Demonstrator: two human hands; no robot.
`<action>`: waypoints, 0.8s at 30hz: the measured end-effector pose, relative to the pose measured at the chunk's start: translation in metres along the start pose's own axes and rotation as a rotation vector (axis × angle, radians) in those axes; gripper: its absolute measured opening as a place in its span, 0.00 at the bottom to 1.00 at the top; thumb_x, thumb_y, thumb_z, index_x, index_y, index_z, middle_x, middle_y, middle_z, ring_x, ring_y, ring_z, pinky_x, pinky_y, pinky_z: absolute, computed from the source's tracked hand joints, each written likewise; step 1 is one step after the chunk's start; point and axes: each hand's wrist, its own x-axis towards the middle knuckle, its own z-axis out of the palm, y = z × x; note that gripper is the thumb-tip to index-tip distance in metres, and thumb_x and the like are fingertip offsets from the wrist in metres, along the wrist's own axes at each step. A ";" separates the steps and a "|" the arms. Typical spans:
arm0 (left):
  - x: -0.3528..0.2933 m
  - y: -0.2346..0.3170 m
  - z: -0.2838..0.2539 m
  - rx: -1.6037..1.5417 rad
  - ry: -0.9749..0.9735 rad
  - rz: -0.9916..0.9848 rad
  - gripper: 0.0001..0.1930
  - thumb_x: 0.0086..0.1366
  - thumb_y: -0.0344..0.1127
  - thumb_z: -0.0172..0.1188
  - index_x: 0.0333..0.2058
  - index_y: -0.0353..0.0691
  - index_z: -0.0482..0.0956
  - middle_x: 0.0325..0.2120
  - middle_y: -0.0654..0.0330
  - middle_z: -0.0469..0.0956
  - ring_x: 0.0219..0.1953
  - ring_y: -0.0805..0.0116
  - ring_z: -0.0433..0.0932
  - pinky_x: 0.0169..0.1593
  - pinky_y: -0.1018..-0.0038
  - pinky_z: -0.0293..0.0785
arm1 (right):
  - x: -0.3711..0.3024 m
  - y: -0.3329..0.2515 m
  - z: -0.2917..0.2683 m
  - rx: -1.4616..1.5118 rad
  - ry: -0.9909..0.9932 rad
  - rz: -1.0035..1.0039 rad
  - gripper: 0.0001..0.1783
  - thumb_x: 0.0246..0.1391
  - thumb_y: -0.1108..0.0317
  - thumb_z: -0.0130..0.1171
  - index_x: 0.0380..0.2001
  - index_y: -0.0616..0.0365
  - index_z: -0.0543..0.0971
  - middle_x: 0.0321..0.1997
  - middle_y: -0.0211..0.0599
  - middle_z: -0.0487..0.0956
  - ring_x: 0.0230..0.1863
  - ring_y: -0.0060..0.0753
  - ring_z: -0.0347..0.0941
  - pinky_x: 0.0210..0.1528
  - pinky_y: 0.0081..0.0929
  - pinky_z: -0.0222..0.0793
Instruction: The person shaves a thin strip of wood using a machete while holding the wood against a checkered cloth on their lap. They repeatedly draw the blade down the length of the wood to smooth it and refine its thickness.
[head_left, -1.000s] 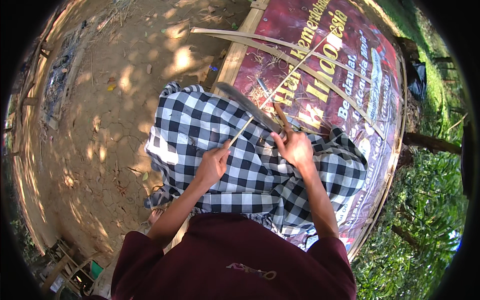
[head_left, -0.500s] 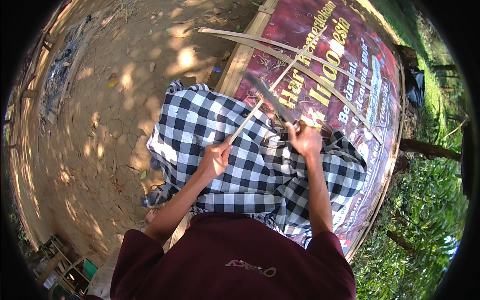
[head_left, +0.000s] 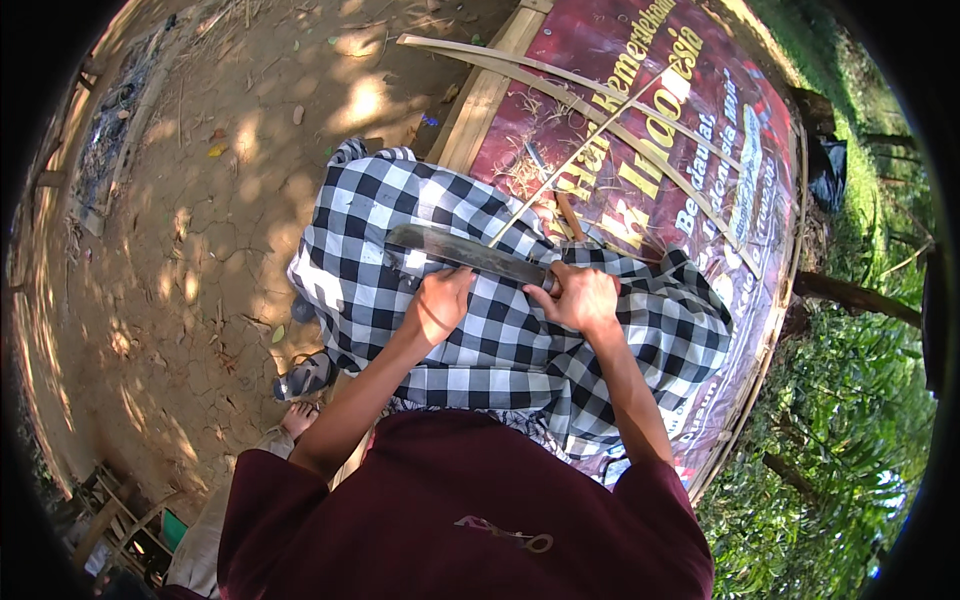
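My right hand (head_left: 582, 298) is closed round the handle of a machete (head_left: 465, 250). The wide dark blade points left and lies across a thin bamboo strip (head_left: 548, 185), just beyond my left hand (head_left: 440, 305). The fingers of my left hand are closed on the strip's near end, which the blade and fingers partly hide. From there the strip slants away up to the right. A black-and-white checked cloth (head_left: 365, 215) covers my lap beneath both hands. Beyond the machete lies a smaller knife with a brown handle (head_left: 570, 216).
A dark red printed banner (head_left: 720, 225) covers a bamboo-edged platform. Long bamboo strips (head_left: 640, 140) cross on it, among pale shavings (head_left: 520, 175). A wooden beam (head_left: 490, 95) edges the platform. Dry cracked soil (head_left: 200, 250) spreads left; a sandalled foot (head_left: 305, 375) shows below. Green plants grow right.
The machete has come back toward me, its blade swinging from pointing away to pointing left. My right hand moved slightly left and nearer. The smaller knife now shows clearly.
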 end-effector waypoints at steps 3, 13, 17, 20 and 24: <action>0.019 0.016 0.001 -0.079 0.019 0.032 0.05 0.62 0.25 0.56 0.35 0.29 0.77 0.24 0.41 0.76 0.27 0.43 0.77 0.28 0.59 0.72 | -0.001 0.006 -0.013 -0.094 0.041 0.050 0.27 0.46 0.38 0.62 0.21 0.53 0.76 0.14 0.31 0.77 0.18 0.43 0.77 0.22 0.39 0.72; 0.038 0.081 -0.056 -0.129 0.026 -0.011 0.14 0.60 0.22 0.59 0.46 0.29 0.79 0.17 0.48 0.71 0.16 0.63 0.70 0.22 0.70 0.64 | 0.008 0.088 -0.068 0.103 0.491 0.468 0.28 0.56 0.43 0.56 0.18 0.57 0.76 0.12 0.39 0.75 0.15 0.40 0.75 0.21 0.36 0.71; 0.014 0.083 -0.093 -0.056 -0.035 -0.086 0.15 0.61 0.22 0.58 0.48 0.29 0.77 0.18 0.47 0.73 0.16 0.59 0.70 0.22 0.68 0.64 | -0.002 0.125 -0.107 0.046 0.592 0.623 0.33 0.61 0.43 0.52 0.19 0.67 0.75 0.08 0.39 0.67 0.10 0.31 0.63 0.17 0.36 0.57; 0.013 0.078 -0.082 -0.097 0.028 -0.092 0.15 0.60 0.22 0.59 0.48 0.30 0.78 0.16 0.51 0.68 0.14 0.66 0.64 0.20 0.70 0.59 | -0.019 0.094 -0.079 0.391 0.624 0.396 0.27 0.61 0.49 0.54 0.23 0.66 0.74 0.08 0.35 0.66 0.10 0.25 0.58 0.16 0.34 0.54; 0.024 0.091 -0.068 -0.143 0.087 -0.101 0.13 0.61 0.23 0.60 0.45 0.30 0.80 0.15 0.56 0.65 0.15 0.76 0.59 0.20 0.74 0.55 | -0.026 0.004 -0.058 0.270 0.416 0.178 0.23 0.51 0.48 0.65 0.24 0.58 0.75 0.09 0.30 0.70 0.11 0.31 0.69 0.16 0.28 0.61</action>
